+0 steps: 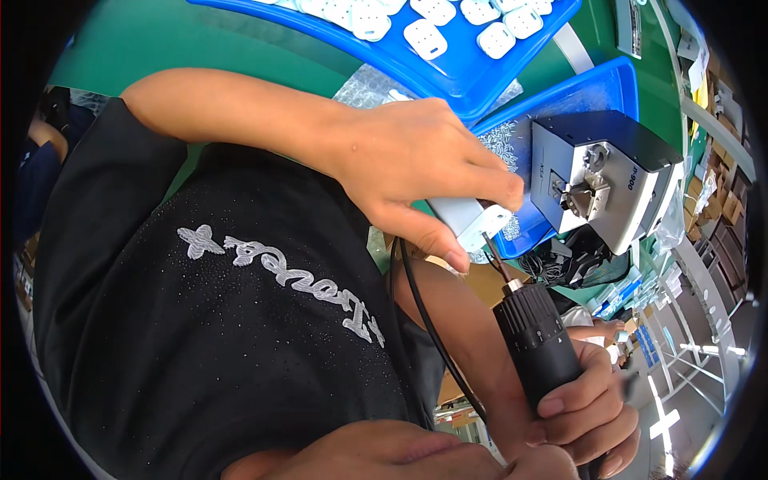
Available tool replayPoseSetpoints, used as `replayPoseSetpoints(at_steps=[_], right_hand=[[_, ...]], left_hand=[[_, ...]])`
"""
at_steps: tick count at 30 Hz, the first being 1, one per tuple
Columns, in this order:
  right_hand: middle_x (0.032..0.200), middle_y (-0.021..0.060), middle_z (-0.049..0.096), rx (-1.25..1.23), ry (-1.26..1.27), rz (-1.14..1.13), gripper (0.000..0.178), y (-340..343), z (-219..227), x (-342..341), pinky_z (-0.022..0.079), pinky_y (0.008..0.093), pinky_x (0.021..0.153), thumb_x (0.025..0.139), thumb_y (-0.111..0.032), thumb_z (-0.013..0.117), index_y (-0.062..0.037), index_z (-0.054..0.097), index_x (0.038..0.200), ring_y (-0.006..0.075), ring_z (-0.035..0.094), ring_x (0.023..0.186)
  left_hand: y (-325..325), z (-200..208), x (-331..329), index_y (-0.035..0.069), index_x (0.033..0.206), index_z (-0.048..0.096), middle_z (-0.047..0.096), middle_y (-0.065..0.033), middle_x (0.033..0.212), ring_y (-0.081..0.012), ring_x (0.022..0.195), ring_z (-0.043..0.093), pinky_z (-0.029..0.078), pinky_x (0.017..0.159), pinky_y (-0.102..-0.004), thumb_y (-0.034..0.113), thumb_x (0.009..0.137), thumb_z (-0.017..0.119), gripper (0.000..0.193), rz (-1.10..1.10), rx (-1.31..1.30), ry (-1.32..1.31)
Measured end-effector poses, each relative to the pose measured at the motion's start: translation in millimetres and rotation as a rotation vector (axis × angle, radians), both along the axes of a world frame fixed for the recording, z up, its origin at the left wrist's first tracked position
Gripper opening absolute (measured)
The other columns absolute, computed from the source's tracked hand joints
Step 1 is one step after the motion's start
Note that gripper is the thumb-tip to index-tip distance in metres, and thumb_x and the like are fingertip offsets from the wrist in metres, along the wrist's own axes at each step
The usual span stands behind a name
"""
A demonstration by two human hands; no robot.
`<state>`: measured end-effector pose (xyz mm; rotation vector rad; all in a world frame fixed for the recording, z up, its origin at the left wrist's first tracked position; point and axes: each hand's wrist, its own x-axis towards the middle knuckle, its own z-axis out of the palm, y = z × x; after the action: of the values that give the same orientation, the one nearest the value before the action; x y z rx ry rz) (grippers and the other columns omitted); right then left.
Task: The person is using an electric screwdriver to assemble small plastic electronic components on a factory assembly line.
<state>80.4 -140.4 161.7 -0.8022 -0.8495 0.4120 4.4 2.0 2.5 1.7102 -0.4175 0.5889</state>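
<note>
My left hand reaches across from the left, closed on a white plastic housing between thumb and fingers. The housing has a flat end face with holes, turned toward the lower right. My right hand is wrapped round a black electric screwdriver, and a dark cable hangs to its left. The thin screwdriver bit points up at the end face, its tip at or very near a hole. Whether a screw sits on the tip is too small to tell.
A blue tray of white square socket-like pieces stands at the far side. A second blue tray holds many small screws and a black-and-white screw feeder. Black cables lie bundled nearby on the green table.
</note>
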Motion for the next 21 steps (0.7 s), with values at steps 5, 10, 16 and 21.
replayPoseSetpoints(at_steps=[5,10,16,21], right_hand=[[0.069,0.0008,0.051,-0.098,-0.208,-0.336,0.052,-17.9,8.0,29.9,0.042,0.0299,0.050,0.088,-0.053,0.043,-0.0054,0.052,0.107,0.0124,0.046,0.047],[0.057,0.0031,0.044,-0.421,-0.258,-1.219,0.087,24.1,-40.1,102.6,0.037,0.0323,0.041,0.072,-0.090,0.038,-0.0058,0.049,0.088,0.0127,0.037,0.043],[0.073,0.0066,0.055,-0.153,-0.032,-0.279,0.078,-26.7,-17.7,52.8,0.045,0.0351,0.052,0.084,-0.075,0.046,-0.0033,0.053,0.113,0.0160,0.054,0.052],[0.076,-0.0017,0.056,0.089,-0.068,-0.216,0.047,-44.0,3.5,10.8,0.050,0.0339,0.066,0.084,-0.038,0.070,-0.0066,0.048,0.111,0.0132,0.055,0.055]], left_hand=[[0.2,0.4,4.4,0.001,0.106,0.059,0.062,-0.0101,0.087,-0.0289,0.074,0.064,0.050,0.057,-0.0357,0.049,0.079,0.070,0.057,-0.010,0.006,-0.055],[-1.6,1.8,8.7,0.000,0.106,0.058,0.062,-0.0105,0.085,-0.0293,0.074,0.064,0.051,0.057,-0.0361,0.050,0.080,0.070,0.057,-0.047,0.023,-0.035],[0.1,-2.4,6.7,-0.001,0.110,0.058,0.063,-0.0135,0.089,-0.0312,0.074,0.064,0.051,0.060,-0.0383,0.051,0.080,0.070,0.061,-0.037,0.022,-0.020],[4.0,-0.3,1.3,0.000,0.108,0.059,0.063,-0.0109,0.088,-0.0299,0.074,0.064,0.050,0.058,-0.0362,0.052,0.080,0.069,0.061,-0.033,0.014,-0.031]])
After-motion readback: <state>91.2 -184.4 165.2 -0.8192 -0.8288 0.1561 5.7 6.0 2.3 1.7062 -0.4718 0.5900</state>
